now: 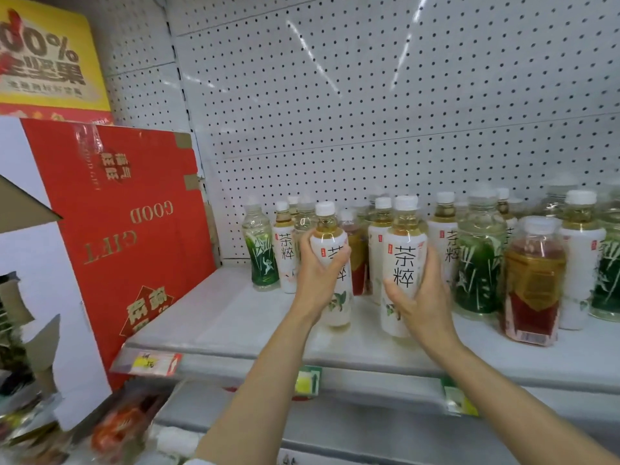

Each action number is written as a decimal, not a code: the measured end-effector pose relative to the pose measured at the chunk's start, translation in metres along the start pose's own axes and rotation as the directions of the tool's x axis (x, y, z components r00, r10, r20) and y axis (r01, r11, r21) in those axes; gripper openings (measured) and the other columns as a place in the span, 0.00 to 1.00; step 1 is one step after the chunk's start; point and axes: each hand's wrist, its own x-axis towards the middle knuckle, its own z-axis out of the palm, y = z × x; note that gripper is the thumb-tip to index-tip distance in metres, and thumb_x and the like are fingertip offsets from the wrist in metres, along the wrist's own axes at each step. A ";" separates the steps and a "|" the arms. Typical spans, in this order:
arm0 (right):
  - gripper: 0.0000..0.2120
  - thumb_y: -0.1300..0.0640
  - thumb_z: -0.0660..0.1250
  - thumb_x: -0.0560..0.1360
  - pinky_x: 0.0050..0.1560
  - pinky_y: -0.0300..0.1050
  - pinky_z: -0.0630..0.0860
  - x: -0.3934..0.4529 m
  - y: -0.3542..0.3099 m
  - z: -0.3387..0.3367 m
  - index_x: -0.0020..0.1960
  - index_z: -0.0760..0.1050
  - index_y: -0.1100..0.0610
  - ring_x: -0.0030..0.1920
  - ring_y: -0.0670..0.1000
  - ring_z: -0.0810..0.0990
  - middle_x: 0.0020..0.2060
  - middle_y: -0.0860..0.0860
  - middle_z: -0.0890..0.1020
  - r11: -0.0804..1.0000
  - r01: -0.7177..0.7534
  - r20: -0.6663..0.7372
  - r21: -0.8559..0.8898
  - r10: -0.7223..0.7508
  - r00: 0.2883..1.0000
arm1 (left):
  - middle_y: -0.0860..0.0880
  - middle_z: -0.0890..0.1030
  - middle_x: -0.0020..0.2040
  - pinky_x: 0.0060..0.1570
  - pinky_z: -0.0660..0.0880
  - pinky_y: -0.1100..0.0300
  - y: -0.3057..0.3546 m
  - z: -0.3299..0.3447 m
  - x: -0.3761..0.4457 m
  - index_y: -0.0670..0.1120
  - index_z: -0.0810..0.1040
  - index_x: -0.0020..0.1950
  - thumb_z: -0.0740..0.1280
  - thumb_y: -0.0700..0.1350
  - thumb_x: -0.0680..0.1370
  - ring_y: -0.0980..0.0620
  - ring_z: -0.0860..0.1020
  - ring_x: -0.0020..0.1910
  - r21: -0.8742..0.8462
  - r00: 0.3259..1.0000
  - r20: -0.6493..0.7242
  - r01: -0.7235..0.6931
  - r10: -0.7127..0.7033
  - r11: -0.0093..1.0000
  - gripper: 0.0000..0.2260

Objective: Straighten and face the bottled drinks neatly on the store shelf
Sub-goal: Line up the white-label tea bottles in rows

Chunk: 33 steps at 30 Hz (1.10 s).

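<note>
Two white-label tea bottles stand near the front of the grey shelf (235, 317). My left hand (317, 273) is wrapped around the left tea bottle (330, 229), covering part of its label. My right hand (422, 293) grips the right tea bottle (404, 260) from its right side, and the label's black characters face me. Both bottles are upright with white caps. Behind them stand more white-label bottles (285, 250), green bamboo-label bottles (478, 263) and a red-label bottle (533, 286).
A red gift carton (127, 223) leans at the shelf's left end. White pegboard (369, 95) backs the shelf. Price tags (154, 362) hang on the front rail. A lower shelf with packaged goods (117, 427) sits below left.
</note>
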 end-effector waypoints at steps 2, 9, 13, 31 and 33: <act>0.43 0.49 0.73 0.71 0.63 0.60 0.74 0.003 0.000 0.014 0.78 0.50 0.48 0.67 0.49 0.71 0.69 0.48 0.71 0.999 -0.011 -0.007 -0.047 0.011 1.000 | 0.59 0.74 0.62 0.63 0.73 0.54 -0.004 -0.006 0.007 0.59 0.58 0.73 0.72 0.58 0.76 0.63 0.75 0.60 -0.022 0.997 0.072 -0.016 0.017 1.000 0.31; 0.47 0.50 0.73 0.72 0.61 0.58 0.75 -0.002 -0.004 0.047 0.79 0.45 0.46 0.69 0.49 0.69 0.73 0.48 0.67 0.975 -0.026 -0.064 -0.221 0.012 0.998 | 0.66 0.71 0.60 0.60 0.69 0.65 -0.029 -0.015 0.021 0.58 0.55 0.73 0.70 0.52 0.79 0.70 0.71 0.58 -0.110 0.972 0.232 -0.019 0.044 0.994 0.30; 0.47 0.48 0.74 0.72 0.61 0.59 0.75 -0.008 -0.007 0.058 0.79 0.45 0.46 0.70 0.51 0.69 0.74 0.50 0.67 0.959 -0.052 -0.131 -0.279 0.016 0.991 | 0.58 0.74 0.63 0.49 0.69 0.77 -0.036 -0.016 0.029 0.58 0.53 0.71 0.70 0.50 0.79 0.69 0.72 0.59 -0.136 0.951 0.303 -0.023 0.064 0.990 0.29; 0.45 0.41 0.69 0.73 0.72 0.53 0.64 -0.018 -0.024 0.070 0.79 0.49 0.54 0.74 0.53 0.61 0.75 0.54 0.63 0.879 -0.118 -0.234 -0.463 0.007 0.972 | 0.43 0.71 0.70 0.70 0.66 0.44 -0.067 -0.120 0.115 0.42 0.66 0.74 0.68 0.50 0.79 0.44 0.68 0.69 0.140 0.939 -0.342 0.026 0.024 0.990 0.26; 0.42 0.41 0.67 0.75 0.73 0.42 0.54 -0.013 -0.038 0.071 0.78 0.53 0.59 0.73 0.54 0.60 0.74 0.57 0.64 0.835 -0.029 -0.277 -0.550 -0.149 0.949 | 0.40 0.65 0.75 0.73 0.62 0.43 -0.074 -0.137 0.139 0.40 0.60 0.77 0.70 0.49 0.78 0.41 0.63 0.74 0.243 0.953 -0.296 0.136 -0.060 0.961 0.32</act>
